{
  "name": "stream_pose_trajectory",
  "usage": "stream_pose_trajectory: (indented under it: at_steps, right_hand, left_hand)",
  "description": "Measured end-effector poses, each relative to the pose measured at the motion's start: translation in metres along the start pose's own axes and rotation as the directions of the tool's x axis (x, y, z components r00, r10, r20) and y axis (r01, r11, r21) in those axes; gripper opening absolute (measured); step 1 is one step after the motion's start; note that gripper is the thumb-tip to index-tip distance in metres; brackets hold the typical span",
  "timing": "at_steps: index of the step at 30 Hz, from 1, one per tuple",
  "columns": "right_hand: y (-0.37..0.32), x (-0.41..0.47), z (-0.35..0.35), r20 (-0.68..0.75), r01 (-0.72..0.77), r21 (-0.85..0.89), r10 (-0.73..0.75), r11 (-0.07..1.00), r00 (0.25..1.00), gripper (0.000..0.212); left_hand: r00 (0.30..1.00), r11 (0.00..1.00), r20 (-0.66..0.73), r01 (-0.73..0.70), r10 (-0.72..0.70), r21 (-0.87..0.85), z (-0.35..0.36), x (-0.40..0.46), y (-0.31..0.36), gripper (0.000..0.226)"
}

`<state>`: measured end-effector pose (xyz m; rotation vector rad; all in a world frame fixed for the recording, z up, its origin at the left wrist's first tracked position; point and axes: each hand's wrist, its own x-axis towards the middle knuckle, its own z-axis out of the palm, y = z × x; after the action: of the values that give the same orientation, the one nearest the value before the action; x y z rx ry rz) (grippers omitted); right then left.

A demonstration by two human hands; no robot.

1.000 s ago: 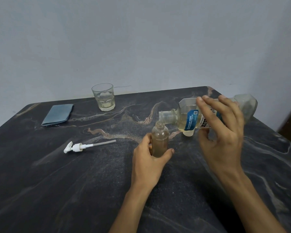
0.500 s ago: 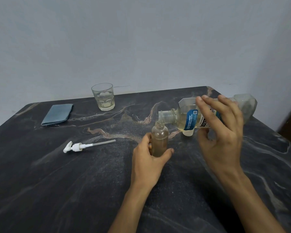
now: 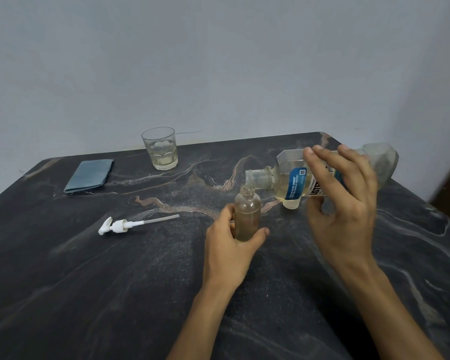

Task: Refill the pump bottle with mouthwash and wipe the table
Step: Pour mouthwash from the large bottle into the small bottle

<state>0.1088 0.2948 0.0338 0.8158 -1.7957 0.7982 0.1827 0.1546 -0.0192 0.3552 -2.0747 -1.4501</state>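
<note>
Partly hidden: mouthwash bottle label behind right hand

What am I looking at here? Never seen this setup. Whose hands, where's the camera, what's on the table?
There is no robot: a person works with bare hands, and the single camera sits on their head, looking forward and down. The left hand grips a small clear bottle standing upright on the dark marbled table. The right hand holds a large mouthwash bottle tipped on its side, its open mouth right over the small bottle's neck, pouring yellowish liquid. To the left lie the white pump head with its tube, a folded blue cloth, and a glass holding a little pale liquid near the wall.
</note>
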Motion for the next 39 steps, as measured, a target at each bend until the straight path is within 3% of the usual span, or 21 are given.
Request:
stream_pose_trajectory:
  at_steps: [39]
  right_hand:
    - [0.0007,-0.0002,-0.0006,0.004,0.004,0.006,-0.004,1.0,1.0,0.085]
  left_hand:
    - [1.0,1.0,0.008,-0.009,0.009,-0.003,-0.0003,-0.0001,0.0007,0.036]
